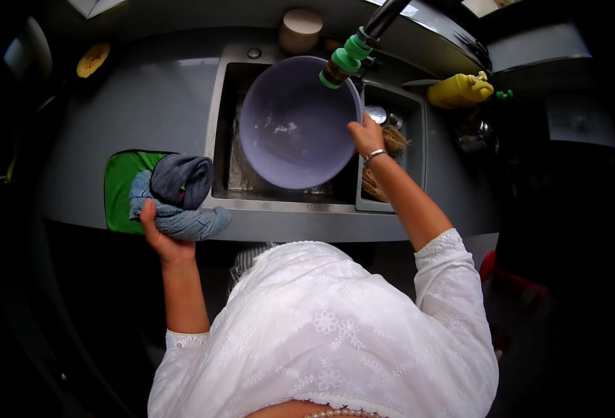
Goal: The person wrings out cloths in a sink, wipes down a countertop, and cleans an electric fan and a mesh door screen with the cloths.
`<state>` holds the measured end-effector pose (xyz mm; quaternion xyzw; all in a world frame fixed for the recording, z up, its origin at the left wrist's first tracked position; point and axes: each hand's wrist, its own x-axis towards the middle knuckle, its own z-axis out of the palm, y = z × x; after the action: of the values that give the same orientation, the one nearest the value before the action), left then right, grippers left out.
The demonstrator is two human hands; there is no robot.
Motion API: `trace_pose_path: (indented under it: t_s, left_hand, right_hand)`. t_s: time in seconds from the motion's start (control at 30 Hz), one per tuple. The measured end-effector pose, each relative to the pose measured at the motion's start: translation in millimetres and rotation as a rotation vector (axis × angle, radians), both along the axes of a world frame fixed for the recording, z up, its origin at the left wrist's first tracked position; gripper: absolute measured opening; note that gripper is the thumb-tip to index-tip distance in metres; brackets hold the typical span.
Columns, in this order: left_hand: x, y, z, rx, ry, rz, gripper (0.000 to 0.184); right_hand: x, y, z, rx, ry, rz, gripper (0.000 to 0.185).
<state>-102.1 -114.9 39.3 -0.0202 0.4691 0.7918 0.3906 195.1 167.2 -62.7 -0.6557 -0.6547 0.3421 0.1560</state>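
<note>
My right hand (368,135) grips the right rim of a large lavender basin (297,129), which is tilted over the left bowl of the sink (218,139). Some wet shine shows on the basin's inside. At the counter's front edge, my left hand (164,237) is closed around a twisted blue-grey cloth (189,224), thumb on top. A darker grey rolled cloth (180,180) rests against it. Both cloths lie over a flat green cloth (123,184) on the counter left of the sink.
A tap with green fittings (349,58) hangs over the basin's upper right rim. The smaller sink bowl holds brown fibrous scrubbers (394,139) and metal items. A yellow bottle (459,91) lies to the right. Behind the sink stands a pale round container (300,31); a yellow object (93,60) sits at far left.
</note>
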Motion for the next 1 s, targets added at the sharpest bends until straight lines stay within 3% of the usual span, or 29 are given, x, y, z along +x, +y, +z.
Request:
trace_pose_path:
  t_s: [0.03,0.07,0.13,0.17,0.3,0.47,0.57,0.67,0.8,0.87,0.9,0.93,1.0]
  left_hand:
    - [-0.3,1.2,0.8,0.006,0.018,-0.005,0.066]
    - [-0.3,1.5,1.3,0.012,0.036,-0.009,0.066]
    - [1.4,-0.2,4.5,0.028,0.056,-0.022,0.066]
    - [2.4,0.8,8.0,0.035,0.061,0.003,0.066]
    - [-4.9,1.3,16.8,0.049,0.098,0.010,0.067]
    - [-1.6,0.4,1.1,0.071,0.145,0.034,0.067]
    - [-2.7,-1.4,-0.6,0.065,0.144,0.030,0.067]
    - [0.6,1.5,7.9,0.056,0.159,0.031,0.067]
    - [-2.5,1.6,4.6,0.075,0.161,0.004,0.068]
    - [-0.9,4.6,11.8,0.083,0.153,-0.015,0.067]
    - [-2.2,5.2,14.1,0.099,0.174,-0.026,0.066]
    - [-5.0,9.6,21.4,0.106,0.192,-0.037,0.065]
    - [-3.6,19.2,37.1,0.094,0.223,-0.031,0.064]
  right_hand:
    - [10.9,7.5,-33.7,-0.129,0.149,-0.066,0.041]
    - [8.3,0.9,-26.8,-0.124,0.153,-0.073,0.041]
    - [-5.3,-25.3,-0.9,-0.450,0.460,-0.334,0.027]
    - [-1.2,-28.7,-12.4,-0.479,0.480,-0.353,0.018]
    - [15.1,-49.2,-49.0,-0.724,0.654,-0.481,0.021]
    - [24.6,-76.3,-102.9,-0.712,0.856,-0.494,0.021]
    - [4.7,-85.4,-91.7,-0.527,0.975,-0.496,0.027]
    - [7.2,-76.4,-98.9,-0.356,0.913,-0.427,0.026]
    - [14.2,-77.3,-76.9,-0.314,0.876,-0.426,0.026]
    - [10.5,-90.5,-53.7,-0.585,0.950,-0.549,0.024]
    - [11.2,-95.4,-55.4,-0.626,0.861,-0.533,0.023]
    - [4.2,-102.9,-56.7,-0.717,0.972,-0.592,0.020]
    - [-3.1,-114.1,-54.2,-0.909,0.884,-0.585,0.015]
